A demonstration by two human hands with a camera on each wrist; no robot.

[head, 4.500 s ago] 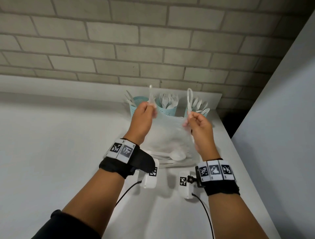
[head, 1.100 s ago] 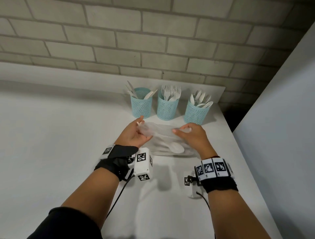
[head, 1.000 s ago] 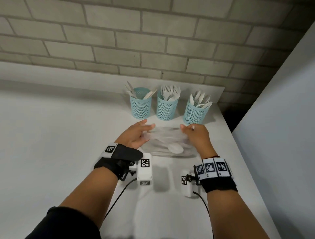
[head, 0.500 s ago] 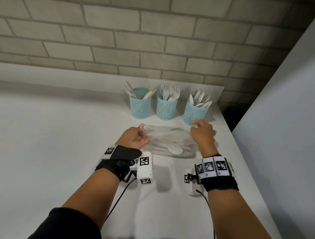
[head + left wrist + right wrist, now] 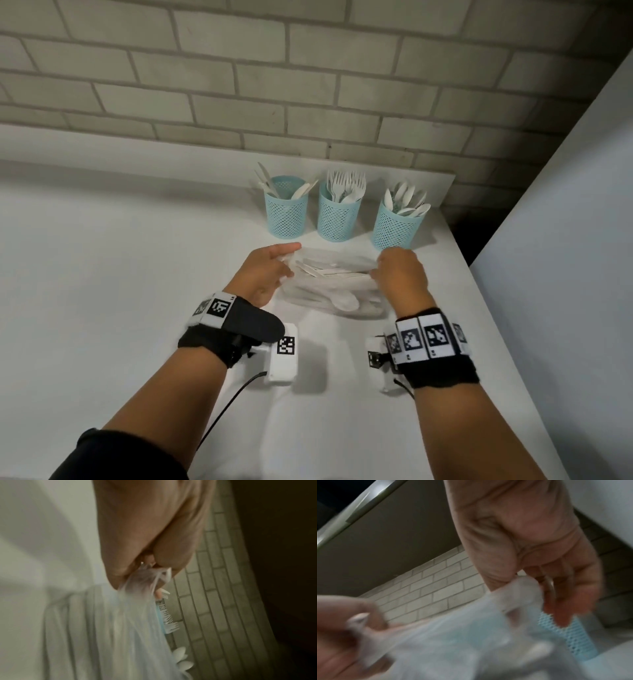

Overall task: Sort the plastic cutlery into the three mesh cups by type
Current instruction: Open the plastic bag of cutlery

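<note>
Two hands, left hand (image 5: 265,274) and right hand (image 5: 400,274), pinching clear cutlery bag (image 5: 337,291)

Dim, even room light over my tabletop (image 5: 102,274), soft shadows under my wrists, edges bowed, both wrist views motion-blurred

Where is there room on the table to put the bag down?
The widest bare patch is the table left of the left hand and the knife cup. It is crowded between the three cups and the wrists, where both hands hold the plastic bag.
</note>
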